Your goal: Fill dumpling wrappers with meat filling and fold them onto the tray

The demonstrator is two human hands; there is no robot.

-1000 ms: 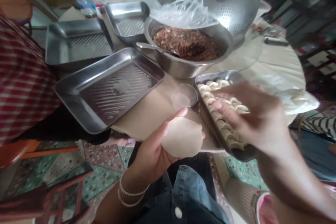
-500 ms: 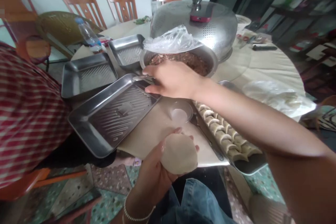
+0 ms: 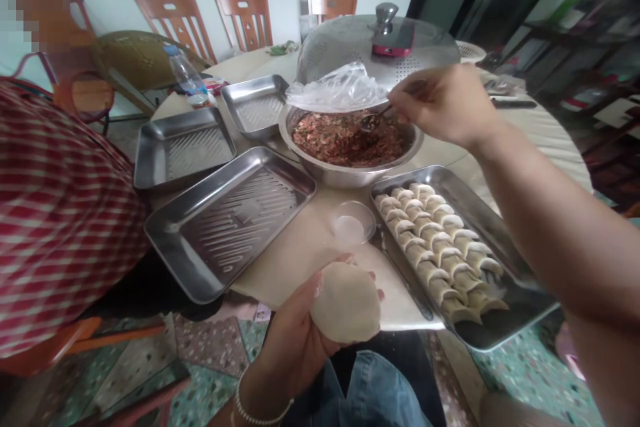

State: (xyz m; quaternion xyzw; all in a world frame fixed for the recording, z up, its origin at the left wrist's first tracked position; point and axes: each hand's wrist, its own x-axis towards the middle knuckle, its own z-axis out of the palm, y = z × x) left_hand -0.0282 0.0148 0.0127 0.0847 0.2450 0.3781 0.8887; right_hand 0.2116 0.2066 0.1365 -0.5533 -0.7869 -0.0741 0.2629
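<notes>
On the palm of my left hand (image 3: 295,327) lies a round, pale dumpling wrapper (image 3: 347,301), with my fingertips showing past its edge. My right hand (image 3: 445,103) grips a metal spoon (image 3: 373,121) by the handle, above the right side of a steel bowl (image 3: 350,177). The spoon's tip is down at the minced meat filling (image 3: 325,140) in that bowl. A crumpled clear plastic sheet (image 3: 335,88) rests over the bowl's far rim. To the right, rows of folded dumplings (image 3: 435,240) sit in a metal tray (image 3: 520,320).
Metal trays with ridged bottoms (image 3: 220,233) (image 3: 183,153) stand on the left. A small clear dish (image 3: 354,221) is near the table's front. Behind the bowl is a large steel lid (image 3: 340,47) with a red phone (image 3: 393,47) on it. A person in a checked shirt (image 3: 65,213) is at left.
My right hand has moved right and up from the bowl's left front edge with the spoon, whose tip is now at the filling. My left hand still holds the wrapper.
</notes>
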